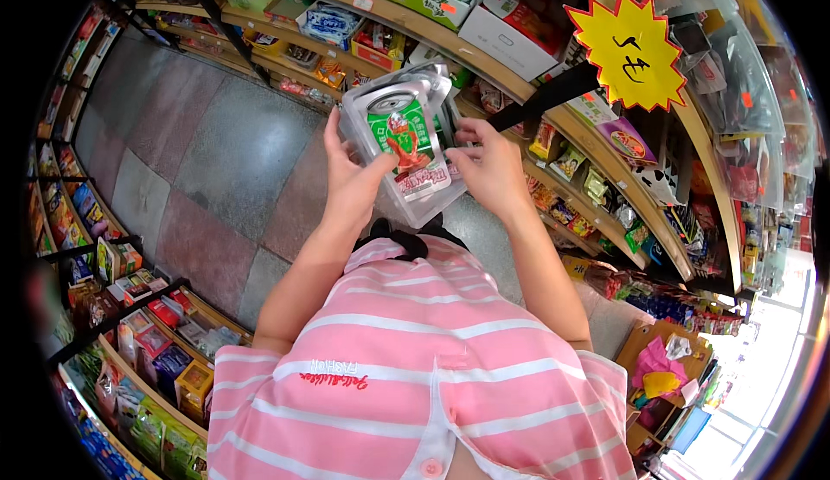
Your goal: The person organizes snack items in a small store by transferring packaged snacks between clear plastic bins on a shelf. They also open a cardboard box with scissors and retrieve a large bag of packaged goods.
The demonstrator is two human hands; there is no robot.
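My left hand [353,181] grips the left edge of a clear plastic box [415,211], its thumb over the front. Against the box lies a snack packet [405,139] with a printed can top, a green panel and pictured food. Behind it, more clear plastic and part of another green and silver packet show. My right hand [486,162] is at the right side of the box, its fingers bent near the packets' edge; whether they pinch anything is hard to tell. Both hands are in front of my body, above the tiled floor.
Wooden shelves [447,36] with boxed and bagged snacks curve along the front and right. A yellow starburst price sign [626,52] sticks out at upper right. More stocked shelves [162,396] stand at left. A wooden desk [626,344] with pink and yellow items is at lower right.
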